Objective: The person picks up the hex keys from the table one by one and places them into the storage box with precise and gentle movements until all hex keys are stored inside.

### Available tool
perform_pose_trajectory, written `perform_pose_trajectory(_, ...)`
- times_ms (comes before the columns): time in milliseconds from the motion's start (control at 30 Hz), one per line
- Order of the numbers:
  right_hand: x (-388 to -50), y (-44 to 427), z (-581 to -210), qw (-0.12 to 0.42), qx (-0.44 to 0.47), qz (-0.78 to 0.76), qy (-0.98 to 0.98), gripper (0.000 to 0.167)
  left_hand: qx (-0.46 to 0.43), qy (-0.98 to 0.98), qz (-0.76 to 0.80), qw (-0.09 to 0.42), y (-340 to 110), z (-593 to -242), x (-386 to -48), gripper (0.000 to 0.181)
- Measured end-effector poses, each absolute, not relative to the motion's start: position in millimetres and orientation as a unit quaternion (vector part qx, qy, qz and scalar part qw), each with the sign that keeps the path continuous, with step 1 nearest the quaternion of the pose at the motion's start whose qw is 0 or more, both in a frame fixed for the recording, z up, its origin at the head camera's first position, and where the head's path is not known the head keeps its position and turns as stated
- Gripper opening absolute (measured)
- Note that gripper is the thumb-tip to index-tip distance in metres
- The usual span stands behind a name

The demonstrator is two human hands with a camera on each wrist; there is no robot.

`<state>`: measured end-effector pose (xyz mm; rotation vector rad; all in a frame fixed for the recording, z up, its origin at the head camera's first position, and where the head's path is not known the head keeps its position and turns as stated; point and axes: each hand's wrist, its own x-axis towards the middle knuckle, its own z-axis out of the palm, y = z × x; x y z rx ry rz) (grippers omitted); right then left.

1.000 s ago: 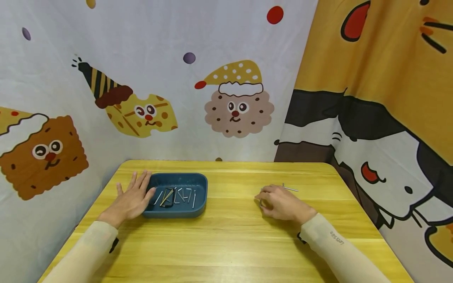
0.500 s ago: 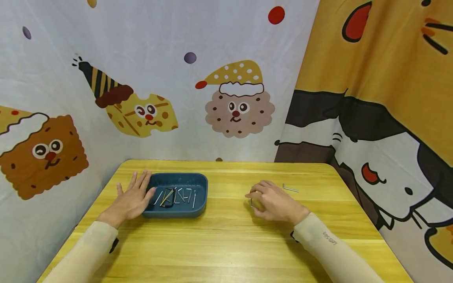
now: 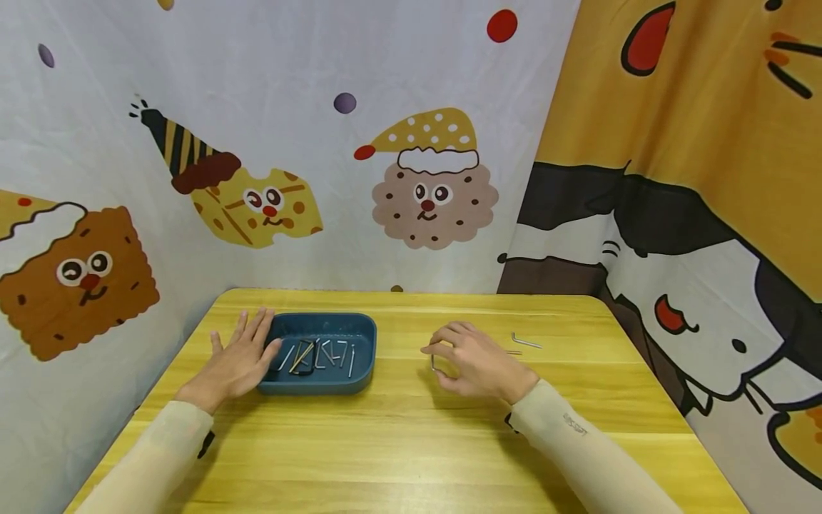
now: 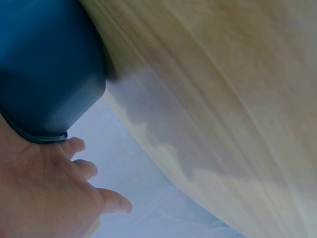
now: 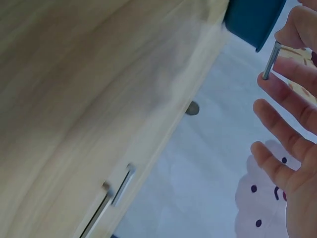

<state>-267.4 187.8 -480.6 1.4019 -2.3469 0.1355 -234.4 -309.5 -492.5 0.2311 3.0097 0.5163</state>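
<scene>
My left hand (image 3: 234,364) lies with straight fingers against the left rim of a blue tray (image 3: 321,389). The left wrist view shows the palm at the tray wall (image 4: 54,94). Inside the tray are several L-shaped hex keys (image 3: 351,361) and a black rectangular piece (image 3: 312,345). Right of the tray, above the table, my right hand (image 3: 478,360) pinches a small silver hex key (image 5: 271,60) between thumb and fingertips. Part of that key is hidden by the fingers. Two more hex keys (image 5: 122,185) lie on the table; one is partly covered by the right hand in the head view.
The yellow wood-grain table (image 3: 411,457) ends at a back edge against a white printed curtain (image 3: 308,57). A yellow cartoon curtain (image 3: 726,121) hangs along the right side. Table surface lies between the tray and the right hand.
My right hand has moved left toward the tray, carrying the hex key. Hex keys on the table behind it have come into fuller view. The left hand keeps its place.
</scene>
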Motion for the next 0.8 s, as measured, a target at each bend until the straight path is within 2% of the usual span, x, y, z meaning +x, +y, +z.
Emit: perform_pose_trajectory(800, -275.6, 120.7, -459.6, 0.169, 0.511, 0.067, -0.840, 0.034, 0.075, 0.982, 0.165, 0.044, -309.9, -492.2, -235.6, 0.082)
